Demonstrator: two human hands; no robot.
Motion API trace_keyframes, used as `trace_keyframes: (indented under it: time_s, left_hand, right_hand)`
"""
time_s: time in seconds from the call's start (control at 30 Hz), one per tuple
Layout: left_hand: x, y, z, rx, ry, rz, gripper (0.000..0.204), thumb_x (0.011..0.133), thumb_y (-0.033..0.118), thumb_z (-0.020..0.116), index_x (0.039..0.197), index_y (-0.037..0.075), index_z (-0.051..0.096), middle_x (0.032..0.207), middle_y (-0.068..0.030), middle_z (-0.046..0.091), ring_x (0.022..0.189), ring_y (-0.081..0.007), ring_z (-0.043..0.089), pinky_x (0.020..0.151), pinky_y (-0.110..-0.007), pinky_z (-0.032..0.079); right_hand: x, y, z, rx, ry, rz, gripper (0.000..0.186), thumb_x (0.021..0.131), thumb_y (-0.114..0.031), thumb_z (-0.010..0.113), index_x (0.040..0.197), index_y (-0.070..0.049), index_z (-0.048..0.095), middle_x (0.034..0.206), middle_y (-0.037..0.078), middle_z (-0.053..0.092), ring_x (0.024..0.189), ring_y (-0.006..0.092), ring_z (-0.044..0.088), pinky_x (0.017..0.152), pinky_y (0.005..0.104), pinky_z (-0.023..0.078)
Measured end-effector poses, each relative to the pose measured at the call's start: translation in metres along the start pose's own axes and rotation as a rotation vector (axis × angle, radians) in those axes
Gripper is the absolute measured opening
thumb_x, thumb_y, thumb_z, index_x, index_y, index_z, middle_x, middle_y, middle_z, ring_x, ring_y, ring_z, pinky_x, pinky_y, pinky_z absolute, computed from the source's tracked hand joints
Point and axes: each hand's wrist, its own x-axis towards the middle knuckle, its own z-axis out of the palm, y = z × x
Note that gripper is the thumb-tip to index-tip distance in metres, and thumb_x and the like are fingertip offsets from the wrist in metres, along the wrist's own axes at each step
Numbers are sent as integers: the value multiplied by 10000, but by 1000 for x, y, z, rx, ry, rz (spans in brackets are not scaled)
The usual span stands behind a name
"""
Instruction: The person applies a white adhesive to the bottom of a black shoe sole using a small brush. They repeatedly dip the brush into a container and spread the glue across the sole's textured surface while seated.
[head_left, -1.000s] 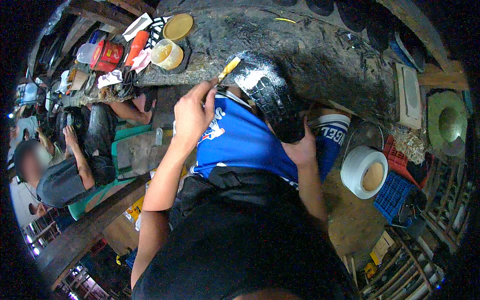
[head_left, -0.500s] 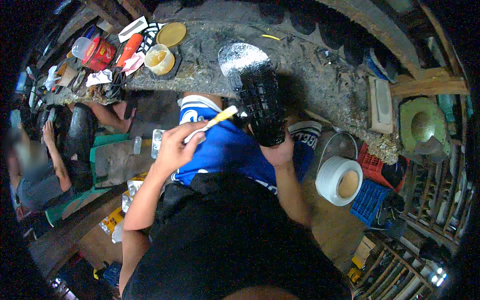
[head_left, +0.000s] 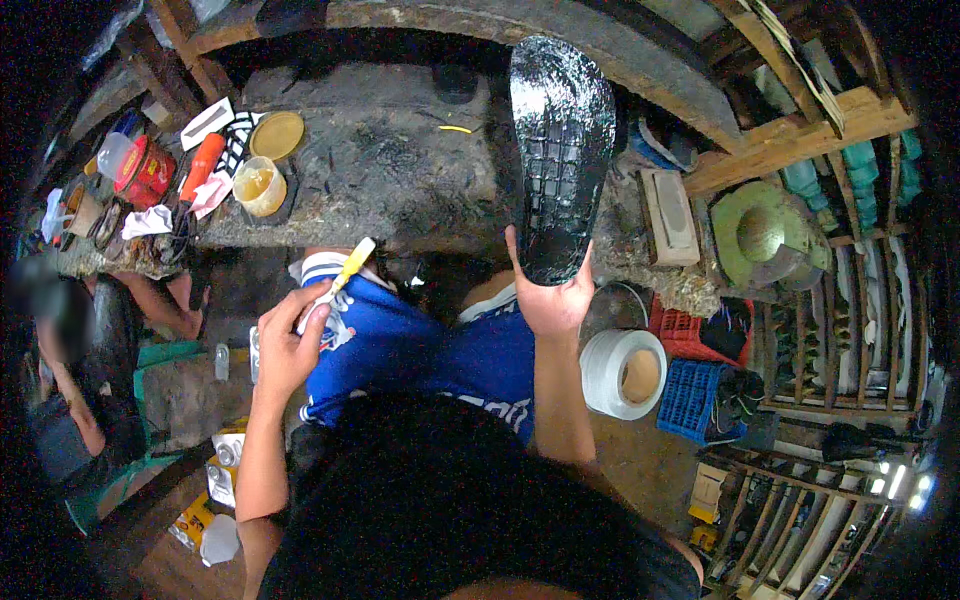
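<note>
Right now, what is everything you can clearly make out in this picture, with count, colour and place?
Bench: 1, dark grey, upper middle
Tub: 1, clear with amber contents, on the bench
Lid: 1, tan, beyond the tub
Pot: 1, red, left on the bench
Cylinder: 1, orange, beside the pot
Block: 1, pale, bench's right end
Sole: 1, glossy black, right of centre
Brush: 1, yellow-white, left of centre
Roll: 1, white, lower right
Red crate: 1, red, right
Blue crate: 1, blue, lower right
Disc: 1, pale green, far right
Co-worker: 1, dark clothes, far left
Left hand: 1, bare, gripping the brush
Right hand: 1, bare, holding the sole
</note>
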Motion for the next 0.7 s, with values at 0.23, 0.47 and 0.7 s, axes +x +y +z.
trace_keyframes:
  time_s: [0.23,0.47,0.7]
  left_hand:
    - [25,23,-53,255,73,-13,205,951,87,627,1139,32,687,992,-198,712,859,-253,719,771,-351,530]
    - [105,17,-149,834,-81,-133,224,944,225,651,1106,111,753,937,-199,730,891,-368,713,802,-441,543]
    - [174,11,-138,1110,-456,-106,210,811,100,725,1019,82,748,999,-158,744,951,-360,707,833,-431,557]
  right_hand:
    - [-39,41,-39,-64,271,209,468,1089,-375,347,1415,-101,540,1444,136,560,1325,326,534,1180,634,288]
    - [-69,63,-82,-93,700,253,521,1047,-467,454,1402,-99,553,1407,151,586,1280,370,560,1066,622,453]
    - [-72,56,-90,21,698,278,561,1036,-490,471,1420,-86,528,1406,155,580,1280,392,548,1076,610,446]
